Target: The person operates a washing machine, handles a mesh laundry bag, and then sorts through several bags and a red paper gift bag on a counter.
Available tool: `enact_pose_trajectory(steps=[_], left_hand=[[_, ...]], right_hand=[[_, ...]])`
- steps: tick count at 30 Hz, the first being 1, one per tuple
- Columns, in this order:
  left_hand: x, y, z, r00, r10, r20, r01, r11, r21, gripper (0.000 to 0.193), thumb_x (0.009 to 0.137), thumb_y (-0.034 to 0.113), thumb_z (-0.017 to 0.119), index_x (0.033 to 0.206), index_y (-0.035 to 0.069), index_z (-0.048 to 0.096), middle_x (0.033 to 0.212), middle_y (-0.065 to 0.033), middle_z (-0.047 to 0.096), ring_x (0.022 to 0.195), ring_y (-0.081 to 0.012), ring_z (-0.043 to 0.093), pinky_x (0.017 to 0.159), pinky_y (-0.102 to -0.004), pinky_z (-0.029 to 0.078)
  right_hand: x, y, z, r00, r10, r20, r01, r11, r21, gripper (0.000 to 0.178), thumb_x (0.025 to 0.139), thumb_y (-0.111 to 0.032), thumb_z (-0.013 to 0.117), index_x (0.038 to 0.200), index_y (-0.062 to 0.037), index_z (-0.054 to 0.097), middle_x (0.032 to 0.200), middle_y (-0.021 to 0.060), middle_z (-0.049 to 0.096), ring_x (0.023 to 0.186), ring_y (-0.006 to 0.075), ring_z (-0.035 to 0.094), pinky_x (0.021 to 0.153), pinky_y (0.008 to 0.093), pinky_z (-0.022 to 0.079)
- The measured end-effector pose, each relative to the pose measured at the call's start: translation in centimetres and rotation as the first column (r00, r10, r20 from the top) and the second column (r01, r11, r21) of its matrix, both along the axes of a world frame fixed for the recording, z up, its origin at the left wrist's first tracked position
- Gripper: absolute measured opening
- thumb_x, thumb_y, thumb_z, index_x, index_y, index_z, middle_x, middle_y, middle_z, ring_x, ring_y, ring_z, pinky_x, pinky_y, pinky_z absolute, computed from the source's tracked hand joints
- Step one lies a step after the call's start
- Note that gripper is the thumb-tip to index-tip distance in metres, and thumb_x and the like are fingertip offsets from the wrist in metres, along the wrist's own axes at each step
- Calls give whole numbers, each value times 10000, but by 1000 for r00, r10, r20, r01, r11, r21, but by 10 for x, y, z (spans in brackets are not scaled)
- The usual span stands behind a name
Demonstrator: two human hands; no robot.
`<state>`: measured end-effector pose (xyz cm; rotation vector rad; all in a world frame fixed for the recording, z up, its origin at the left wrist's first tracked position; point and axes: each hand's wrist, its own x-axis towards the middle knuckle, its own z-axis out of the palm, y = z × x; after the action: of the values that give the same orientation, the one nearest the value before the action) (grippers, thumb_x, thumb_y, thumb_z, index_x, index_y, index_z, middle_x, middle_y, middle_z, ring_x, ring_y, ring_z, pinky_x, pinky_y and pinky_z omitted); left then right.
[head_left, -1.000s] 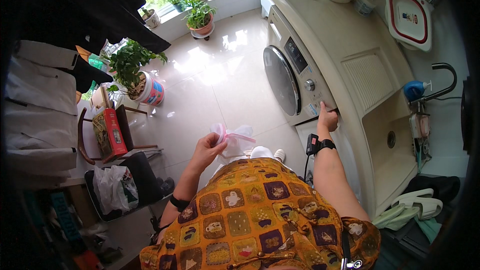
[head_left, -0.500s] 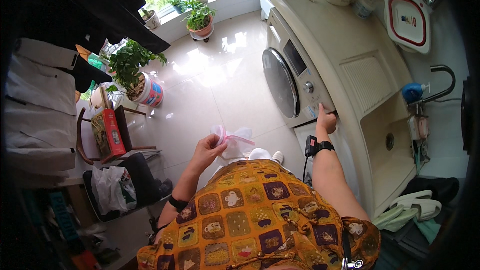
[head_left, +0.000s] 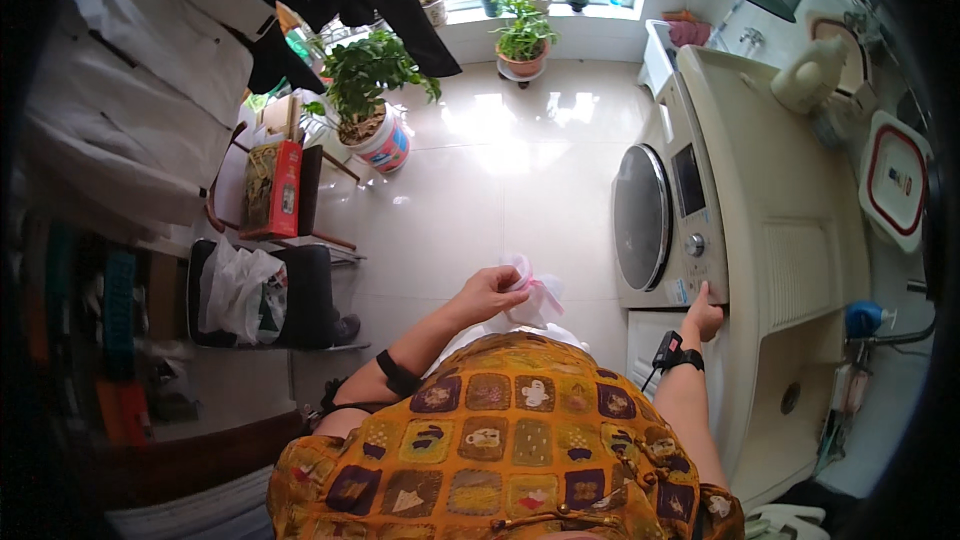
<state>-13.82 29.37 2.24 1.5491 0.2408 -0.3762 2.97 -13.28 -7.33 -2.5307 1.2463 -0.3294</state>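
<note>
We've turned, contacts seemingly unaffected: right hand (head_left: 706, 316), grip unclear, on the boxy beige washer (head_left: 650, 210); leftward, left hand (head_left: 490, 293) pinches sheer pink-white plastic (head_left: 539, 304).

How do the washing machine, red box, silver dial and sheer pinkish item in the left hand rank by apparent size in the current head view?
1. Washing machine
2. Red box
3. Sheer pinkish item
4. Silver dial

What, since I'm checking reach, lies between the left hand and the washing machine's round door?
In the head view, the left hand holds a translucent pinkish bundle; beyond it, pale tiled floor shows up to the round door.
</note>
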Motion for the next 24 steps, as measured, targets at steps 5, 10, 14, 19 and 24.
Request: enact_pose_trajectory(steps=[5,10,14,19,24], left_hand=[[-4,5,-2,1000,9,-2,-9,1000,27,165,891,171,666,889,16,610,783,37,545,711,-56,485,625,-220,412],[-6,8,-3,1000,6,8,-7,999,50,170,890,174,668,865,19,605,760,46,529,691,-53,468,616,-218,402],[-9,10,7,1000,8,19,-10,995,99,175,881,178,679,861,21,605,744,41,527,680,-55,471,606,-221,403],[-9,10,-2,999,41,22,-44,987,155,180,871,185,689,864,23,611,734,28,545,682,-61,494,593,-231,411],[-14,14,-23,993,62,98,-73,991,111,227,834,165,697,749,12,553,658,23,480,627,-74,429,536,-257,376]], right_hand=[[-1,11,12,999,3,-33,-1,998,64,744,646,-733,643,834,-17,717,882,170,697,806,386,653,680,497,503],[-5,15,15,999,-3,-52,5,999,46,703,669,-714,641,872,-47,724,886,142,705,806,367,654,680,484,494],[-5,14,10,999,19,-43,-16,998,56,703,664,-719,638,870,-52,722,899,143,701,819,370,651,685,489,495],[-15,6,-11,997,33,67,-38,996,84,683,655,-694,663,838,-37,701,882,141,699,817,378,649,674,504,491],[-1,2,-24,999,8,50,-10,998,54,643,640,-671,691,794,-47,687,861,183,684,802,414,643,688,538,469]])
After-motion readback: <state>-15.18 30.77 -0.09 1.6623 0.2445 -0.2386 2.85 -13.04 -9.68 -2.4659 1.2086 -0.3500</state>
